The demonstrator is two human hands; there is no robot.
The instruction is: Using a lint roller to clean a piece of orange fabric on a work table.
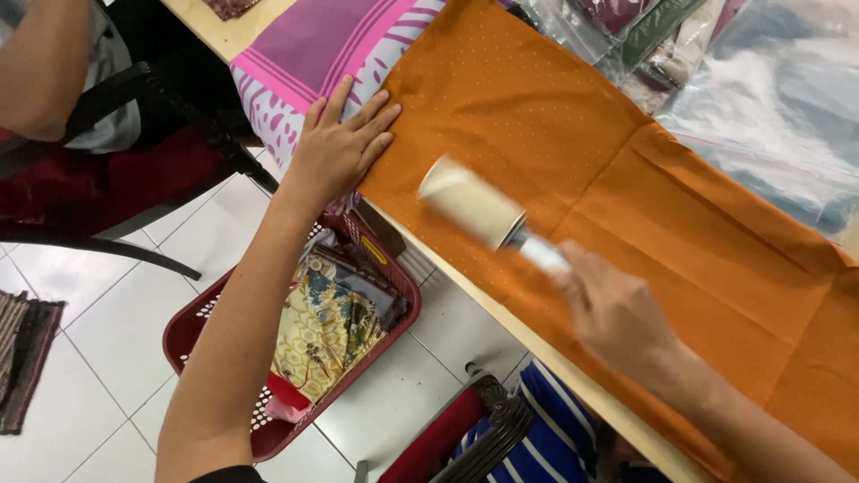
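Note:
An orange dotted cloth (555,116) lies spread along the wooden table edge (586,389). My left hand (338,143) rests flat on the cloth's left end, fingers apart, pressing it where it overlaps a pink and purple striped fabric (309,54). My right hand (613,313) grips the white handle of a lint roller (474,204), blurred by motion. The roller's pale cylinder sits on the orange cloth near the front edge.
A red plastic basket (188,335) with patterned fabrics stands on the white tiled floor below the table. Clear plastic bags of clothing (769,98) are piled at the back right. Another person's arm (45,63) and a dark chair (152,98) are at the left.

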